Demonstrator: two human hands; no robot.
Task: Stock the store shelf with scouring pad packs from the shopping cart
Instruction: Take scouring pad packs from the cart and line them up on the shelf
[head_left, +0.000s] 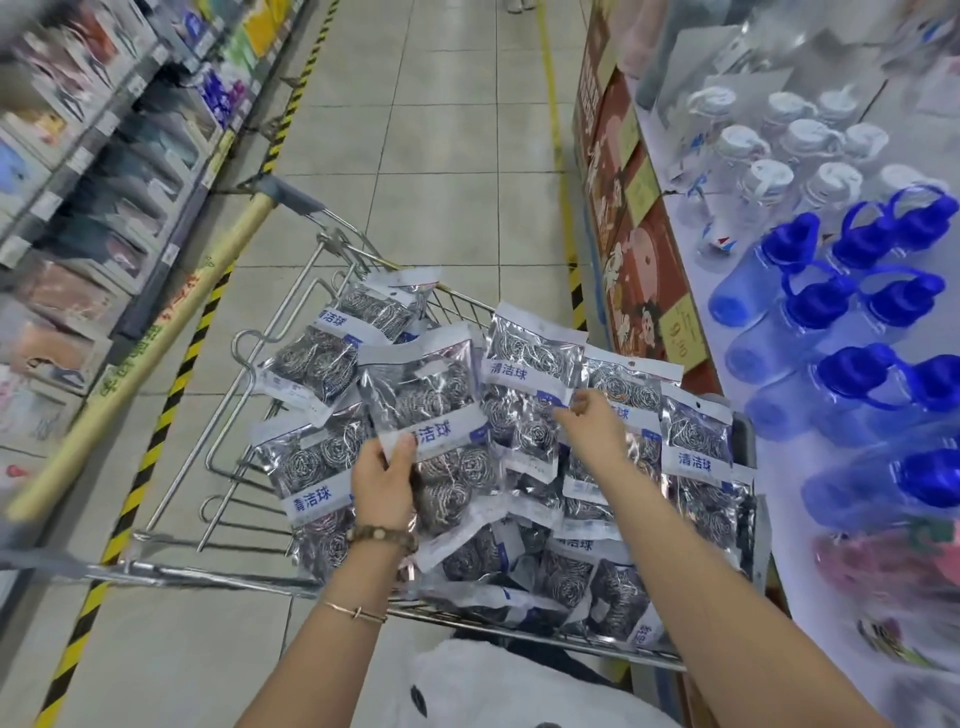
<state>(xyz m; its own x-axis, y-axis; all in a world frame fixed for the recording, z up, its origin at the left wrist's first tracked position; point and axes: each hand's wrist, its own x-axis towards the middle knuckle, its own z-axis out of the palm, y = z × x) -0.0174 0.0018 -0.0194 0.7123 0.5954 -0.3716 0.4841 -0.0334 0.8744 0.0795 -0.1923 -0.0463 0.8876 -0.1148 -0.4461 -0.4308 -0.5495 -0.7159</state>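
In the wire basket of the shopping cart, a heap of scouring pad packs is seen, silver bags with white and blue labels lying across one another. One pack is held by the left hand. Its lower edge is pinched between the thumb on the front and the fingers curled behind, and the bag stands up tilted above the grip, over the heap. Just to the right of that grip, the right hand is stretched over the heap, its fingers curled down at the face of a second pack; whether anything is pinched there cannot be told. Below the left grip, a beaded bracelet and a thin bangle are worn on the wrist and forearm. Well to the left of both hands, a store shelf of boxed goods is seen, blurred. To the right of the right hand, blue-lidded bottles are laid on a display table, with white-lidded clear bottles beyond them.
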